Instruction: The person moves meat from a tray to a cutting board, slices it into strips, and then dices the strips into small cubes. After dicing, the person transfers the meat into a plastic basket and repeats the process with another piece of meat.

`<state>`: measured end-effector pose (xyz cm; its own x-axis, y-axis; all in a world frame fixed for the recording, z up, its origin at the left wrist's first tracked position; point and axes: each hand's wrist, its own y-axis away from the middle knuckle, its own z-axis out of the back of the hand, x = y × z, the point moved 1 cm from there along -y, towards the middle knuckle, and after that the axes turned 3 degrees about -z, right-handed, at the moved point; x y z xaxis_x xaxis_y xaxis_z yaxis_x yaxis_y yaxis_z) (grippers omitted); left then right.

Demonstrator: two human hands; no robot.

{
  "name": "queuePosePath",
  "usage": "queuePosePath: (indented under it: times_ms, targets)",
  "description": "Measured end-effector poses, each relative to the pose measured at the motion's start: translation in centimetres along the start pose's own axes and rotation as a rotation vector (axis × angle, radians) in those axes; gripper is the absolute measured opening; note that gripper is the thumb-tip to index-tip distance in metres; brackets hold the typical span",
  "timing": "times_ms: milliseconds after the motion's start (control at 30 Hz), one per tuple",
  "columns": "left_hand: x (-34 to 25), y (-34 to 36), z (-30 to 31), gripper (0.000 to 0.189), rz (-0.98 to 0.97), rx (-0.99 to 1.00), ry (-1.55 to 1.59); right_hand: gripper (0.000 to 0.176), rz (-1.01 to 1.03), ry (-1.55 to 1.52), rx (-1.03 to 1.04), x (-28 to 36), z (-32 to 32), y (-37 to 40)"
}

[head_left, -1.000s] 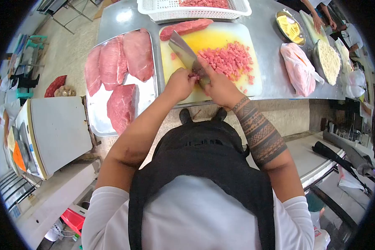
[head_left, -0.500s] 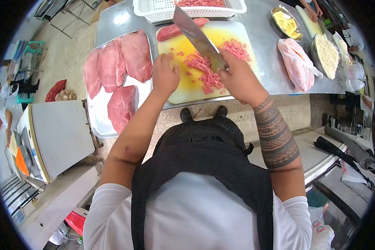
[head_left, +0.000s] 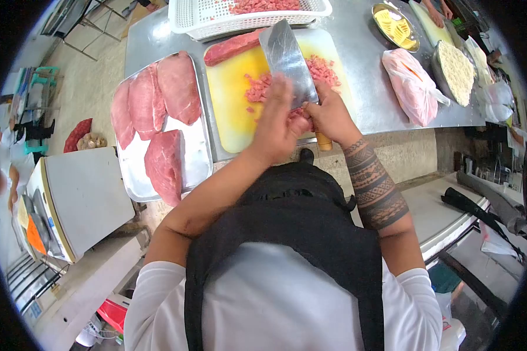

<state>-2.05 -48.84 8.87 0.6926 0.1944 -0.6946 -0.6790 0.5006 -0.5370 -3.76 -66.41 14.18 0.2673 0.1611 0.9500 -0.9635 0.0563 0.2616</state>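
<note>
Steel cleaver (head_left: 288, 61) above diced red meat (head_left: 257, 89)

The right hand (head_left: 332, 117) is curled around the cleaver, the end of its wooden handle (head_left: 324, 143) showing below the grip. Its blade points away from the person, between two patches of dice on a white-and-yellow cutting board (head_left: 231, 111). Beside it, the left hand (head_left: 277, 120) is blurred, fingers extended; whether it touches the steel I cannot tell. A long meat strip (head_left: 234, 48) lies along the board's far edge, and a metal tray (head_left: 197, 155) of larger cuts (head_left: 179, 88) sits leftward.

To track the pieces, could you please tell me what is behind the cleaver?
Diced meat shows on the cutting board either side of the cleaver; what it and the left hand cover cannot be seen.
</note>
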Motion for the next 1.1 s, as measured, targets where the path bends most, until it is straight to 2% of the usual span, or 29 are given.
queuePosePath:
  times_ms: [100, 133, 233, 367, 467, 567, 667, 767, 867, 967, 1100]
  targets:
    - [-3.5, -1.0, -1.9, 0.089, -0.015, 0.150, 0.128, 0.051, 0.032, -0.148, 0.033, -2.0, 0.6, -1.1]
    - [-3.0, -0.8, -2.6, 0.091, -0.007, 0.149, 0.079, 0.051, 0.029, -0.123, 0.055, -2.3, 1.1, -1.4]
    - [-0.8, -0.7, -2.6, 0.090, 0.107, 0.121, -0.116, 0.053, -0.164, -0.149, 0.288, -0.9, 4.5, -0.7]
    - [3.4, 1.4, -0.7, 0.090, 0.258, 0.121, -0.301, 0.055, -0.174, -0.035, 0.320, 1.3, 7.2, 0.6]
    - [1.5, 1.6, 0.9, 0.088, 0.239, 0.049, -0.586, 0.051, 0.470, 0.558, 0.192, 2.2, 8.1, 1.1]
    - [-2.2, 0.0, 1.2, 0.089, 0.136, 0.012, -0.682, 0.036, 0.509, 0.905, 0.194, 4.3, 8.2, 2.0]
    - [-4.9, -2.3, -0.2, 0.091, 0.055, 0.159, -0.713, 0.021, 0.412, 1.243, 0.245, 3.3, 8.0, 1.2]
    - [-5.4, -4.4, -3.0, 0.085, 0.053, 0.376, -0.695, 0.015, 0.736, 1.269, 0.267, 2.6, 8.6, 1.5]
    - [-3.9, -5.2, -5.2, 0.086, 0.008, 0.364, -0.733, 0.013, 0.911, 1.283, 0.265, 2.0, 9.4, 1.3]
    - [-3.9, -6.3, -5.8, 0.076, -0.024, 0.375, -0.870, 0.012, 0.877, 1.376, 0.346, 2.0, 10.2, 1.7]
    - [-2.1, -5.9, -6.2, 0.073, 0.047, 0.374, -0.963, 0.012, 0.890, 1.352, 0.386, 2.7, 12.4, 3.1]
